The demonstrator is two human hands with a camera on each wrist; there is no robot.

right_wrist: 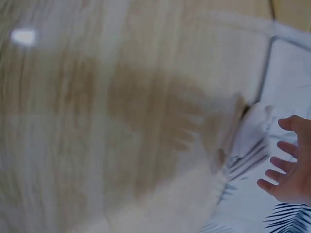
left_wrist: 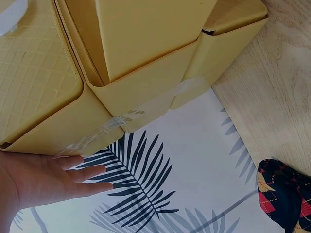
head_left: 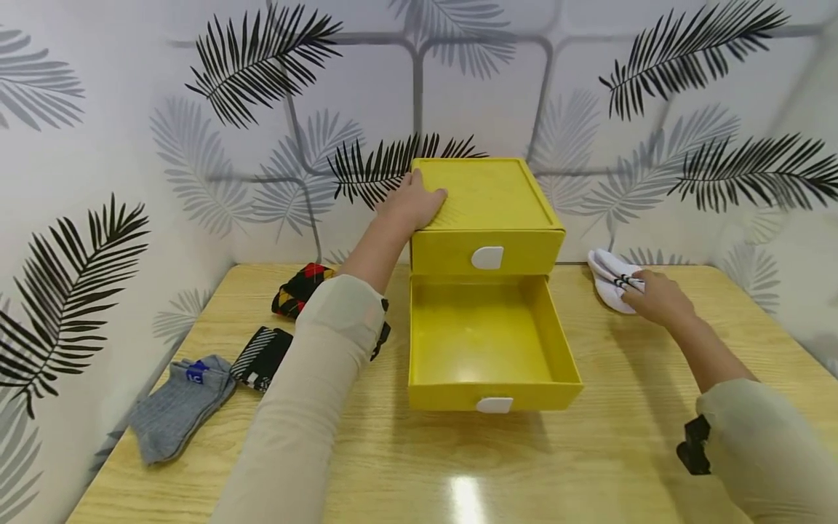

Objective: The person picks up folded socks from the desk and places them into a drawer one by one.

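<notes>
A yellow drawer box [head_left: 484, 193] of two stacked drawers stands at the middle of the table, its lower drawer [head_left: 484, 327] pulled out and its upper one closed. My left hand [head_left: 411, 204] rests on the top left edge of the box. Its fingers [left_wrist: 90, 173] look straight in the left wrist view. At the right, white socks [head_left: 612, 280] with dark stripes lie near the table's back edge. My right hand [head_left: 661, 297] reaches to their right end. The right wrist view has its fingers spread, with the socks [right_wrist: 250, 136] just beyond them.
To the left lie argyle socks [head_left: 304, 290], black-and-white patterned socks [head_left: 262, 356] and grey socks [head_left: 183, 407] with a blue label. The wooden table [head_left: 393, 466] meets a leaf-patterned wall [head_left: 366, 87] at the back.
</notes>
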